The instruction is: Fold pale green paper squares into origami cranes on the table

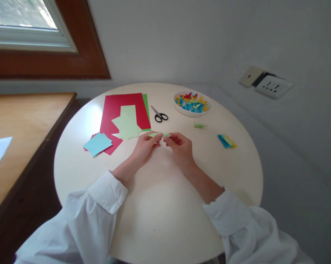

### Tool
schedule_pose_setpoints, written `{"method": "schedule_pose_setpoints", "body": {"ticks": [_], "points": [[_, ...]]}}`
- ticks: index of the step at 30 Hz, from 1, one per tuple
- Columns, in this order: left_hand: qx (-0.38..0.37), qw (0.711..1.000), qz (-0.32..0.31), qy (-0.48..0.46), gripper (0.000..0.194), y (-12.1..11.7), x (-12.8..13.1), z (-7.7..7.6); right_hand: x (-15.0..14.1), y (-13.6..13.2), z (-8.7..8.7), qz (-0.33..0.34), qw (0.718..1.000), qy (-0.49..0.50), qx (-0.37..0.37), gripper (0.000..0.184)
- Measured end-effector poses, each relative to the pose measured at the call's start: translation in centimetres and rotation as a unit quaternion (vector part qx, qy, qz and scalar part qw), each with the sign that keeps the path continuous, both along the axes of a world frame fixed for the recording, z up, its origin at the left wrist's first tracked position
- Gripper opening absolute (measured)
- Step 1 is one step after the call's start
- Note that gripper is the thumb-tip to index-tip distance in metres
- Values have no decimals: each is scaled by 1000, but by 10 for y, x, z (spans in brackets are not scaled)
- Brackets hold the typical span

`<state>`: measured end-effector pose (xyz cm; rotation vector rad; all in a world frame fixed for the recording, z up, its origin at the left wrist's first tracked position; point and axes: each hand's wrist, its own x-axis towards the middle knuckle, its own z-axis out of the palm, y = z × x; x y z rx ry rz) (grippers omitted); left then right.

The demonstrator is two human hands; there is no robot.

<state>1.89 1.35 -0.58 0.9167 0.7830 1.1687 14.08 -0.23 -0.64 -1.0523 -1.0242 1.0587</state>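
Observation:
Between my two hands is a small folded piece of pale green paper (160, 135), held just above the middle of the table. My left hand (148, 143) pinches its left end, thumb on the near side. The fingers of my right hand (179, 145) are closed on its right end. Beyond my left hand lies a cut sheet of pale green paper (128, 123) with thin offcuts by its lower edge. Black-handled scissors (160, 115) rest past my fingertips. A small folded green paper figure (199, 125) sits to the right of my right hand.
A white dish (192, 112) at the back holds many coloured paper figures. Red sheets (110, 110) lie over green ones at the back left, near light-blue squares (98, 143). Blue and yellow pieces (226, 141) lie right on the round table (160, 205). Behind is a wall.

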Motion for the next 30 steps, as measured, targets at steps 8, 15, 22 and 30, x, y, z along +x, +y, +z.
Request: {"method": "schedule_pose_setpoints", "body": {"ticks": [8, 15, 22, 30], "points": [[2, 999, -32, 9, 19, -1, -4, 5, 3, -1, 3, -7, 998, -59, 20, 22], [6, 1000, -14, 13, 19, -1, -4, 5, 3, -1, 4, -13, 998, -55, 24, 19], [16, 1000, -1, 22, 22, -1, -2, 6, 3, -1, 4, -18, 997, -62, 33, 17], [31, 999, 17, 36, 20, -2, -1, 3, 3, -2, 4, -25, 995, -86, 45, 17]]}}
